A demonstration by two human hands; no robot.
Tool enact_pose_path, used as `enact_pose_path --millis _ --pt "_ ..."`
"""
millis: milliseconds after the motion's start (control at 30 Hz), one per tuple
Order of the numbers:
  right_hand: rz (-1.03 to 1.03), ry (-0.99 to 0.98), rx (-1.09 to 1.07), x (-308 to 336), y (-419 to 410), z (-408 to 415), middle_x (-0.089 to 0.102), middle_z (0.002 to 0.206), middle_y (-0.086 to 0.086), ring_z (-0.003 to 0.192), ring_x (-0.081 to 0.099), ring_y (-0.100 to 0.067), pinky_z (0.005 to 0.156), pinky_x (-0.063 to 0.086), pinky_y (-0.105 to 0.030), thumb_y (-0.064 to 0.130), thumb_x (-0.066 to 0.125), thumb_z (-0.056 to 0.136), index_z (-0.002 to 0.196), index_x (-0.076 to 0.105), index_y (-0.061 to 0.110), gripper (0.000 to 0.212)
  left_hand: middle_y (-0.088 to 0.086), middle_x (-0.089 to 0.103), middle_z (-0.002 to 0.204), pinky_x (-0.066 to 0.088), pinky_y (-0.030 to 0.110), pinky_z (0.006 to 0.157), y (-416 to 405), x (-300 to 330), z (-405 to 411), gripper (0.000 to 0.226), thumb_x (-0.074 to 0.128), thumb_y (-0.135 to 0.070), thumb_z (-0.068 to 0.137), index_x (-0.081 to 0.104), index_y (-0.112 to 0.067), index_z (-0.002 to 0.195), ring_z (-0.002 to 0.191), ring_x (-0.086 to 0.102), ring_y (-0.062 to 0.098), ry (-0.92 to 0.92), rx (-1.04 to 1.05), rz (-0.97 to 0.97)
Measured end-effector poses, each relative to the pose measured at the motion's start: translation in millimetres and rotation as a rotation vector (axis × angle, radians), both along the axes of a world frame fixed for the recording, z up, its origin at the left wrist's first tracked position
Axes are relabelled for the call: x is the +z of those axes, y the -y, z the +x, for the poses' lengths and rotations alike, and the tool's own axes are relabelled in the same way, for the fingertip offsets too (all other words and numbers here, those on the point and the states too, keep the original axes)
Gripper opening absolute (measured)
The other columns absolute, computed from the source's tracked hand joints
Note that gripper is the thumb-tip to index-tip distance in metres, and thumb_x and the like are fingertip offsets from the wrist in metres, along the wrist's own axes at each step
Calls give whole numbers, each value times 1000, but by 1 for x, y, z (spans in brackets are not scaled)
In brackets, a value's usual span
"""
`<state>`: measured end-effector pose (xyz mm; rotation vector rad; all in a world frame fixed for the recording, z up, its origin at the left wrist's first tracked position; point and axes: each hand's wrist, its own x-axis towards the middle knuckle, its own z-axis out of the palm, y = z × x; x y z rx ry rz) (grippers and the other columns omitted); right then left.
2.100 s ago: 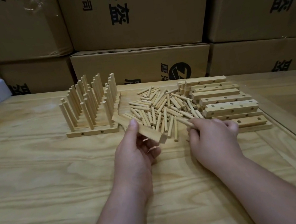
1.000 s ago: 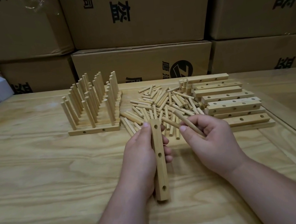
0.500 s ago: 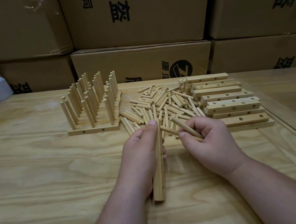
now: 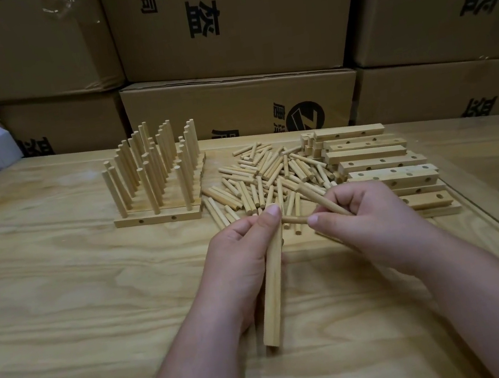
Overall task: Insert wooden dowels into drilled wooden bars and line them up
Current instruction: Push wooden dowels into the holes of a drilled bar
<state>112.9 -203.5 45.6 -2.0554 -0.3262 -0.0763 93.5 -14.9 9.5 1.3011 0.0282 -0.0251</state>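
Cardboard boxes [image 4: 236, 22] wall off the far side of the table [image 4: 66, 313]; finished bars [image 4: 156, 183] with upright dowels sit lined up far left, the loose dowel pile [image 4: 266, 179] centre and the blank drilled bars [image 4: 380, 166] stacked right, so both lie near the working hand. Left hand [image 4: 239, 261] grips one bar [image 4: 272, 285] on edge, presumably with the holes facing right. Right hand [image 4: 366, 220] pinches a dowel [image 4: 293, 220] at that bar's far end with a spare dowel [image 4: 324, 202] tucked in, likely to save a reach.

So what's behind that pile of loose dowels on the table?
Behind the loose dowels stands a stacked wall of cardboard boxes with black print. Whatever is behind the boxes is hidden.
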Motion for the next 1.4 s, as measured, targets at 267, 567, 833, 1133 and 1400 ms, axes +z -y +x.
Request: enact_pose_path --millis 267,567,833,1133,1400 --pt "-101 -20 -36 16 -12 -7 60 59 8 53 53 -1 54 48 -30 51 75 81 77 73 29 22 -6 70 65 47 26 56 3 4 -2 31 59 -60 92 79 -38 81 55 63 5 -44 86 181" --pt "-141 -9 -54 27 -19 -13 55 56 10 51 51 -1 52 46 -28 52 75 80 72 69 24 30 -9 74 73 48 30 65 10 -2 -3 56 37 -81 86 74 -39 86 64 67 3 26 98 262" --pt "-183 -56 -39 33 -18 -16 58 62 3 56 54 -9 57 52 -35 50 75 81 77 70 16 34 0 66 59 46 28 52 6 -8 2 67 30 -83 80 67 -28 91 51 62 10 -2 78 246" --pt "-217 -21 -79 36 -23 -21 50 48 8 42 46 -2 39 40 -19 43 77 82 70 68 19 28 0 66 56 46 31 65 8 -9 1 65 26 -80 87 63 -27 101 52 62 7 0 53 358" --pt "-144 -187 -91 37 -20 -18 46 51 6 45 42 -10 50 38 -30 41 79 80 69 65 12 33 -4 69 61 46 33 67 10 -11 1 76 20 -82 86 65 -26 109 53 64 3 5 33 460"
